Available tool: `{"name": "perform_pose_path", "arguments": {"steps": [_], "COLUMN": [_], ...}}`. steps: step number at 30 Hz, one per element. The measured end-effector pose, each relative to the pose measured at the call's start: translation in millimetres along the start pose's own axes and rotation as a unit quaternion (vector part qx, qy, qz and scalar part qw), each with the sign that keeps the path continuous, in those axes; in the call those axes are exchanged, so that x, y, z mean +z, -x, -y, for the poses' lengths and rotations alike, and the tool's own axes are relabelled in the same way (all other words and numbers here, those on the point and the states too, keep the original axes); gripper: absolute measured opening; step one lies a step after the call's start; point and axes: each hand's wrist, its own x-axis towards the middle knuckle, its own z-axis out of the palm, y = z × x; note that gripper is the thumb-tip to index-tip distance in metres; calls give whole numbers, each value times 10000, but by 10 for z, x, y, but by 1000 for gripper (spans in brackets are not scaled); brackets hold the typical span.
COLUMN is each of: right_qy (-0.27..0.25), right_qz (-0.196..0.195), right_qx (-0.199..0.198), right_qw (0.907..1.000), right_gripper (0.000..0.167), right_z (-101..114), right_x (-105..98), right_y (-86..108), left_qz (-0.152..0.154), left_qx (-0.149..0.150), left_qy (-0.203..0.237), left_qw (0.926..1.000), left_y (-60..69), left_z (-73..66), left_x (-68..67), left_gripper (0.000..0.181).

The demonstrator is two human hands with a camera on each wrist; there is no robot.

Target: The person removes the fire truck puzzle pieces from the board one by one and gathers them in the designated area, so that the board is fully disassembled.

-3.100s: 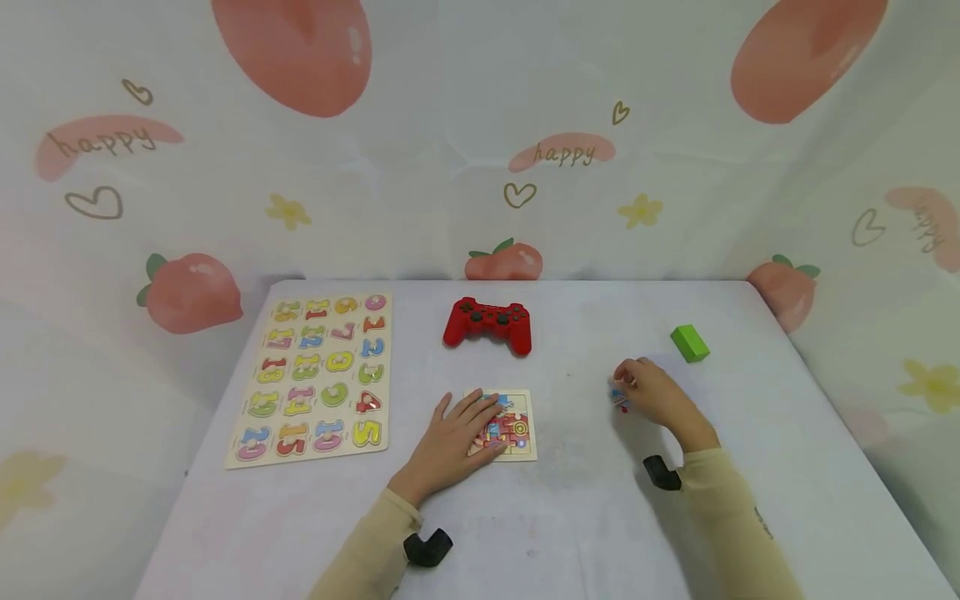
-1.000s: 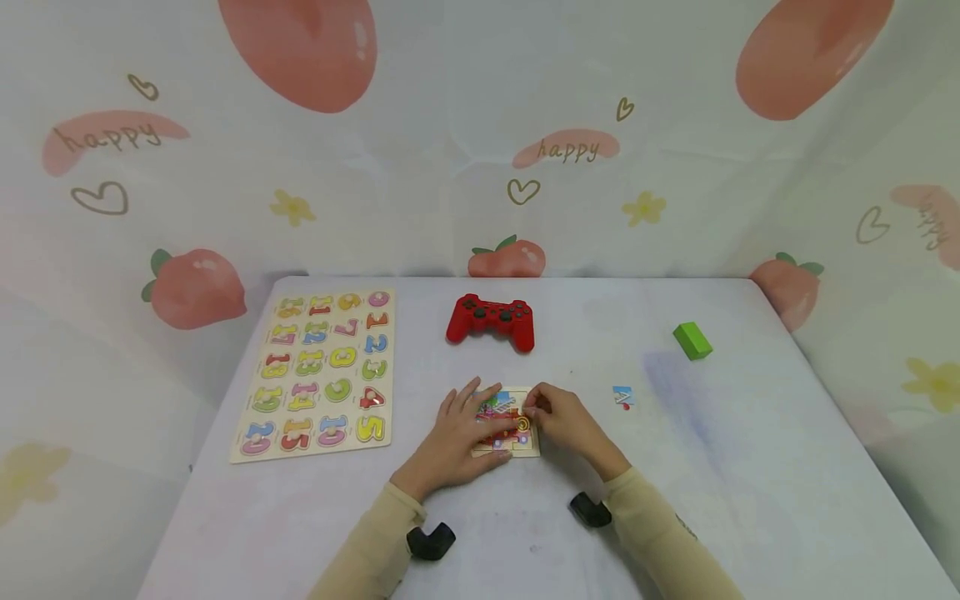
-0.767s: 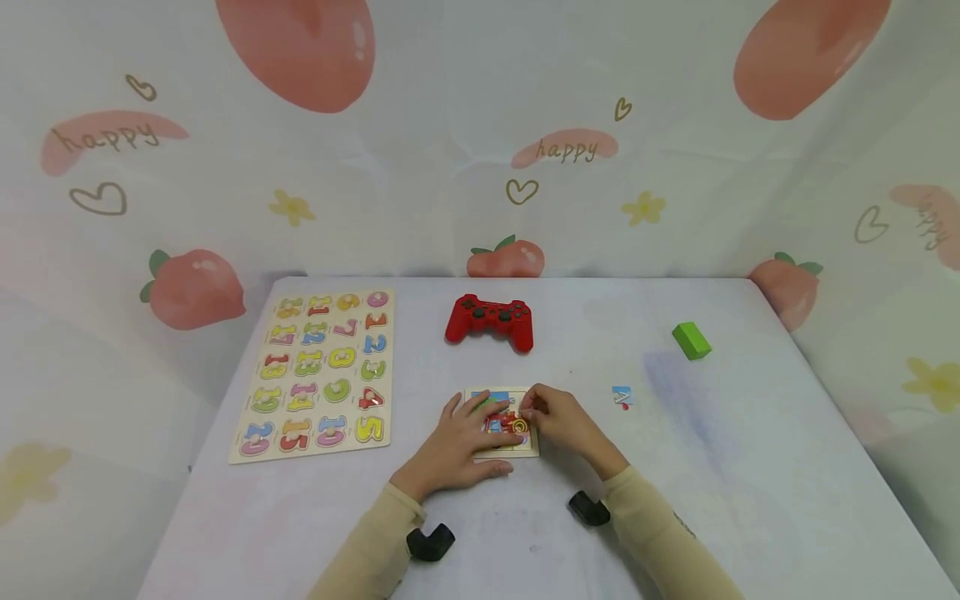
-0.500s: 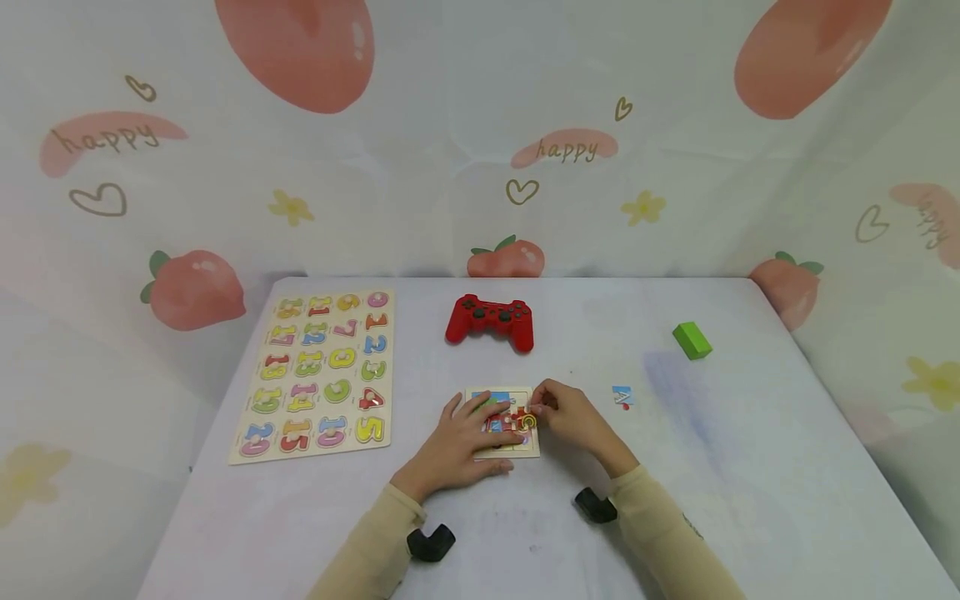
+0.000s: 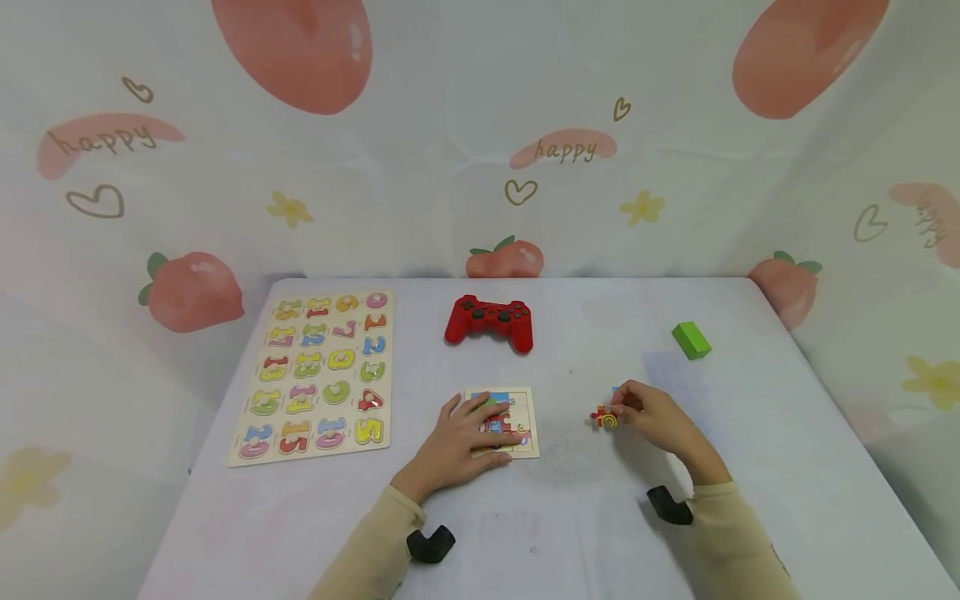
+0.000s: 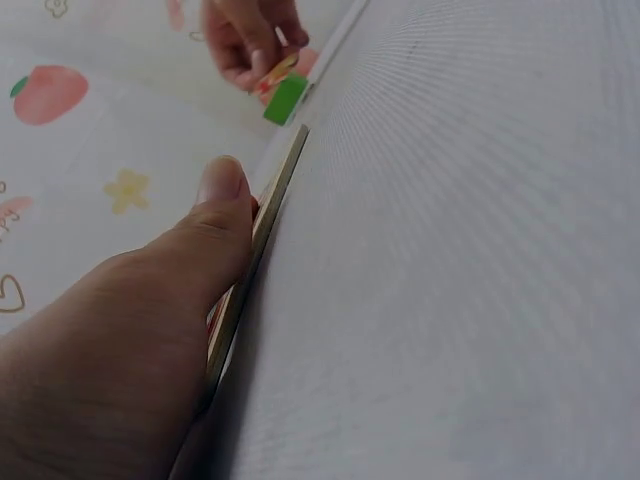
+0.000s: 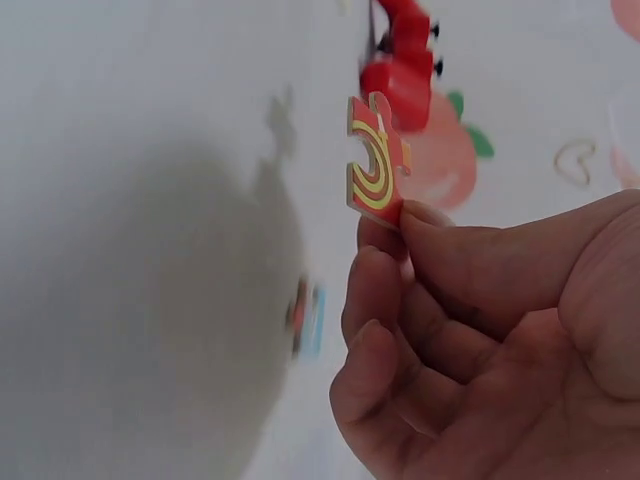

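In the head view my left hand point(image 5: 456, 442) lies with spread fingers on a small wooden jigsaw board point(image 5: 523, 451). The left wrist view shows my left thumb over the edge of that board point(image 6: 244, 290). My right hand point(image 5: 667, 425), off to the right of the board, pinches a red and yellow jigsaw piece point(image 5: 606, 417) above the table. The right wrist view shows this piece point(image 7: 378, 165) between thumb and fingers of my right hand point(image 7: 470, 320). Another piece point(image 7: 308, 318) lies on the table below, blurred; the head view has it mostly hidden behind my right hand.
A red game controller point(image 5: 489, 323) lies behind the jigsaw board. A large number board point(image 5: 311, 375) lies at the left of the table. Toward the back right is a green block point(image 5: 692, 341). A printed cloth hangs behind the table.
My right hand has moved from the jigsaw board to the right, carrying the red and yellow piece out of the board. My left hand has stayed on the board.
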Motion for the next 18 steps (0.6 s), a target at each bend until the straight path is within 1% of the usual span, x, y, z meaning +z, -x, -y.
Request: {"name": "perform_pose_path", "arguments": {"steps": [3, 7, 12, 18], "right_qy": [-31, -26, -78, -89], "right_qz": [24, 28, 74, 185], "right_qx": [212, 275, 290, 348], "right_qw": [9998, 9996, 9995, 9992], "right_gripper": [8, 9, 10, 7], "right_z": [-110, -225, -329, -416], "right_x": [-85, -148, -175, -138], "right_y": [76, 121, 100, 68], "left_qz": [-6, 24, 30, 33], "left_qx": [16, 0, -79, -205], "left_qy": [11, -43, -53, -11], "left_qw": [10000, 10000, 9999, 9998], "left_y": [1, -5, -11, 6], "left_z": [5, 23, 18, -13], "left_x": [10, 31, 25, 13], "left_gripper": [38, 38, 37, 36]}}
